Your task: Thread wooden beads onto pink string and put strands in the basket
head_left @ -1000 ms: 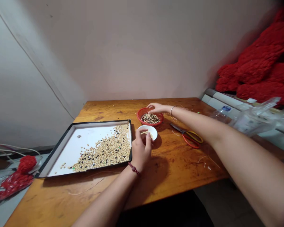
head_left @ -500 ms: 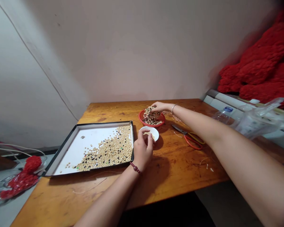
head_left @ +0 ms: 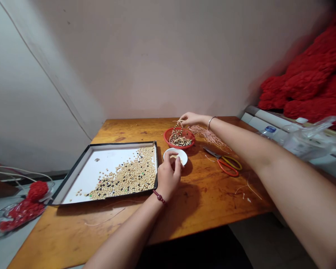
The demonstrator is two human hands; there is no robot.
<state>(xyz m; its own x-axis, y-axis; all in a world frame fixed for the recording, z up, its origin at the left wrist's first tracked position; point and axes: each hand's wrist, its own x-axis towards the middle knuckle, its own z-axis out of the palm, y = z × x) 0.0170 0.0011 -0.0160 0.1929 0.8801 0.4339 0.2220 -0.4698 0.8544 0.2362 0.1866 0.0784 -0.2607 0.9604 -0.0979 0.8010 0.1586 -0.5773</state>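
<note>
My right hand [head_left: 190,119] is pinched on a beaded string [head_left: 178,130] and holds it up above a red bowl [head_left: 168,139] of strung beads at the back of the wooden table [head_left: 207,194]. A bundle of thin cords [head_left: 210,136] trails from under that wrist. My left hand [head_left: 168,175] rests at the near rim of a small white dish [head_left: 183,155] with a few pale beads, thumb and fingers curled at the rim. Left of it lies a black-edged white tray [head_left: 81,172] with several pale and dark beads.
Red-and-yellow scissors [head_left: 226,164] lie right of the dish. Plastic bottles [head_left: 267,132] and clear bags [head_left: 310,140] stand at the right, under a heap of red tassels [head_left: 310,86]. More red tassels in plastic [head_left: 22,209] lie lower left. A wall backs the table.
My right hand has closed on beads in the red bowl and lifted a beaded string upward. The thin cords have come out from under its wrist. My left hand has stayed at the white dish.
</note>
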